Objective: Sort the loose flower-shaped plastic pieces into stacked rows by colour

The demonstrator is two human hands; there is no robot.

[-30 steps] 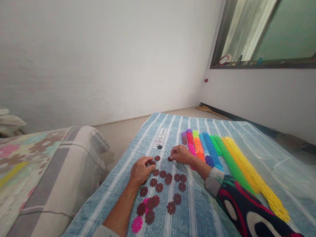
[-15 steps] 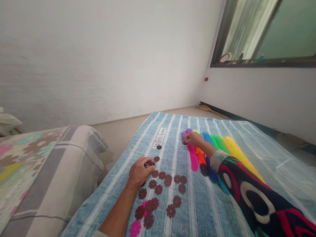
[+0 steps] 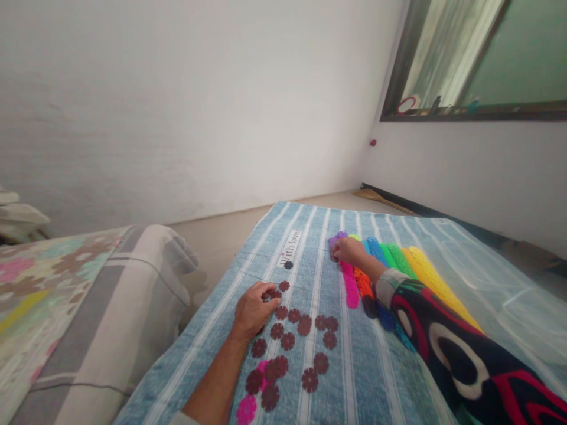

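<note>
My left hand (image 3: 256, 308) rests on a blue-and-white striped cloth (image 3: 212, 348). Its thumb and fingers are bent around a dark brown flower-shaped disc (image 3: 274, 294). More brown discs (image 3: 287, 341) lie scattered below and to the right, some overlapping, with a bright pink disc (image 3: 247, 408) near the bottom. My right hand (image 3: 349, 251) reaches to the far end of the coloured rows, its fingertips closed beside purple discs (image 3: 339, 236); what they pinch is hidden. Pink (image 3: 349, 286), orange (image 3: 364, 284), blue (image 3: 375, 251), green (image 3: 401, 260) and yellow (image 3: 432, 280) rows of overlapping discs lie around that hand.
A dark disc (image 3: 288, 265) sits by the printed words "With love". Clear plastic (image 3: 514, 301) covers the cloth's right side. At left stands a surface draped with a grey-and-white cloth (image 3: 155, 283). A white wall (image 3: 199, 118) and a window (image 3: 482, 59) are beyond.
The view has shifted slightly, so everything appears a little further right. Both hands stay at nearly the same places on the cloth.
</note>
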